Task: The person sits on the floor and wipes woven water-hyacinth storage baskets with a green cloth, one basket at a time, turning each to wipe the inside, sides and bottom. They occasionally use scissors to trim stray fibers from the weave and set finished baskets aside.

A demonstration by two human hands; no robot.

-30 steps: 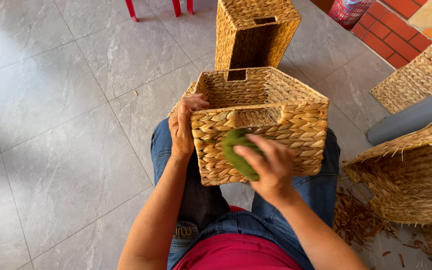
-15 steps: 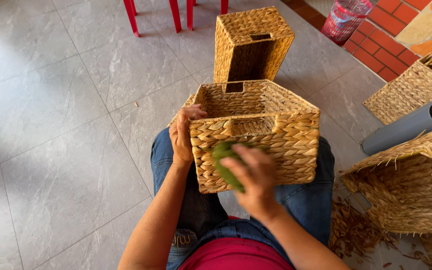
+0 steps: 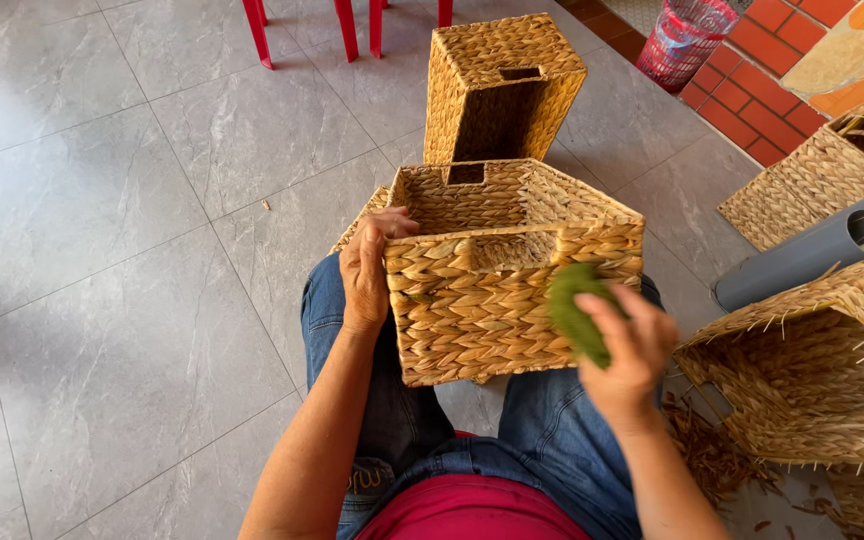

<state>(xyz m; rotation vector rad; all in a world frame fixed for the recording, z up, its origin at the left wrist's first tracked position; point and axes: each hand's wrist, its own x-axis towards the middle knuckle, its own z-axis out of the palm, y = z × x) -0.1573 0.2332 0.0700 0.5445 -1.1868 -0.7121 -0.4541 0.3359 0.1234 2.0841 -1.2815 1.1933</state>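
Grey tile floor (image 3: 102,300) | my left hand (image 3: 367,270) clasps woven basket (image 3: 492,300) corner | right hand (image 3: 622,345) grips green pad (image 3: 572,310), probably a scourer | brace firmly, rub along the weave.

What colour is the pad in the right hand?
Green pad, in the right hand; head view.

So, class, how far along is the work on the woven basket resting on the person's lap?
Done: the woven basket looks fully woven, walls and handle slot formed. In hand: the left hand steadies its corner while the right hand presses a green pad against the front wall. Left: a neighbouring basket at the right shows loose fibre ends sticking out, with scraps on the floor.
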